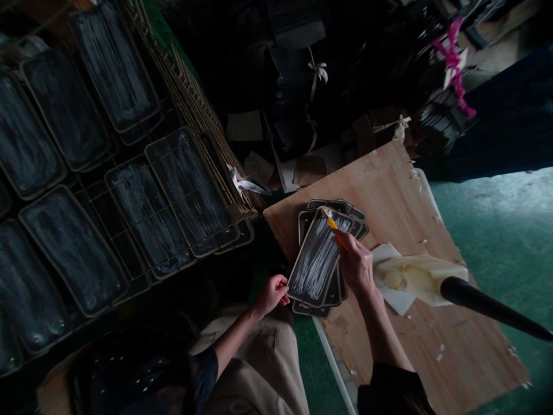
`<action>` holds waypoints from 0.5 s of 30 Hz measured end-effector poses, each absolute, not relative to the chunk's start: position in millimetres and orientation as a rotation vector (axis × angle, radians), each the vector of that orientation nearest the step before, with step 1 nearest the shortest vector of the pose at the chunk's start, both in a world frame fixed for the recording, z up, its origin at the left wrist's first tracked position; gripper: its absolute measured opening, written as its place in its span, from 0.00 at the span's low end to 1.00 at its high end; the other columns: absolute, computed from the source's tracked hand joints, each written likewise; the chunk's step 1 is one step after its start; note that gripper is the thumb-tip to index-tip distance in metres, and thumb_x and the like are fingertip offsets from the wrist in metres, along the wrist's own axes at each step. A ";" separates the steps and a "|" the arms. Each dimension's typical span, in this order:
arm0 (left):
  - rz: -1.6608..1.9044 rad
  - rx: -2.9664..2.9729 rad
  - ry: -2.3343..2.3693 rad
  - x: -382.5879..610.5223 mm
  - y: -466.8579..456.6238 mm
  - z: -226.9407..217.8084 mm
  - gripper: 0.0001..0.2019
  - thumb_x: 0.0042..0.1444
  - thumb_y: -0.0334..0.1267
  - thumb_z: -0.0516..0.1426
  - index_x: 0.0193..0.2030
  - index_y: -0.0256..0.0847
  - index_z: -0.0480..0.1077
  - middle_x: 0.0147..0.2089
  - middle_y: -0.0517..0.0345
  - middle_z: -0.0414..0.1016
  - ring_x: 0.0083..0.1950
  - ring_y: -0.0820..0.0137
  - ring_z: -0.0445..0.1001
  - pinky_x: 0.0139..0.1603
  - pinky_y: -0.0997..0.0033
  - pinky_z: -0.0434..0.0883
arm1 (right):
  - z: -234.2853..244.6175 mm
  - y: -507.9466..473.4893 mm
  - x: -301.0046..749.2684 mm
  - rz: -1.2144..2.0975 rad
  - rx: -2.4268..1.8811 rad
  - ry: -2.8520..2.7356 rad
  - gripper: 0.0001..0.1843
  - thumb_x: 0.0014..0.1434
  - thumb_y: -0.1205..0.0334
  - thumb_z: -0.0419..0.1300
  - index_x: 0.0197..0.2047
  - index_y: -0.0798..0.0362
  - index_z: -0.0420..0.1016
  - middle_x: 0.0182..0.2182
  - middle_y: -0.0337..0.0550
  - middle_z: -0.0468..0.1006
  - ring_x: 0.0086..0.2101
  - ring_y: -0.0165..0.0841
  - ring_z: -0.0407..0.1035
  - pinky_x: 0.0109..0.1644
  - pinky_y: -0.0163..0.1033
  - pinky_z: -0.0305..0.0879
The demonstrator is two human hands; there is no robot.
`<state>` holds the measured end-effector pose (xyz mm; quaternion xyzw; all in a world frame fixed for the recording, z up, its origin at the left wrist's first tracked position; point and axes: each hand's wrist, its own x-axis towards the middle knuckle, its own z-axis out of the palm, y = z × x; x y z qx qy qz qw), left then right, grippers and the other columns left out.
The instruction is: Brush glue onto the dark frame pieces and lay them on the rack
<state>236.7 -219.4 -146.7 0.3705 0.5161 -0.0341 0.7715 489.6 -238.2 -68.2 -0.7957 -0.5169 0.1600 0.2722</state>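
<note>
On top of a small stack lies a dark rectangular panel (317,265) with rounded corners and a light edge, its face streaked with white paste. My left hand (273,294) pinches its lower left corner. My right hand (356,262) is closed round the yellow handle of a brush (332,223). Whitish bristles touch the panel near its upper end. More dark panels (337,297) lie below at slightly different angles, mostly covered by the top one.
The stack sits on a wooden board (432,351). Beside my right forearm is a pale plastic bottle (415,276) with a long black spout (488,305), over white paper (400,300). At left, a wire rack (199,109) holds several streaked panels (69,248). Dark tied bundles (294,75) stand behind.
</note>
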 end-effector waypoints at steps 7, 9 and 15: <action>-0.075 0.818 1.109 236.6 -218.5 -144.8 0.08 0.51 0.37 0.60 0.35 0.36 0.67 0.23 0.64 0.70 0.21 0.74 0.74 0.19 0.79 0.67 | -53.0 -262.0 471.6 0.745 -2.052 -1.494 0.16 0.70 0.61 0.48 0.57 0.49 0.69 0.39 0.45 0.78 0.36 0.32 0.74 0.37 0.34 0.67; -0.067 0.826 1.096 236.2 -219.1 -145.2 0.08 0.51 0.37 0.59 0.36 0.36 0.66 0.22 0.64 0.70 0.21 0.73 0.74 0.19 0.79 0.68 | -47.8 -261.3 474.6 0.710 -2.039 -1.437 0.15 0.69 0.61 0.49 0.55 0.49 0.70 0.39 0.44 0.79 0.36 0.31 0.74 0.38 0.33 0.67; -0.083 0.828 1.120 237.8 -218.7 -146.2 0.09 0.51 0.37 0.60 0.37 0.36 0.66 0.23 0.65 0.70 0.20 0.74 0.74 0.19 0.79 0.68 | -63.8 -248.3 497.3 0.487 -2.151 -1.416 0.14 0.69 0.60 0.50 0.54 0.49 0.71 0.40 0.44 0.79 0.37 0.33 0.74 0.38 0.35 0.66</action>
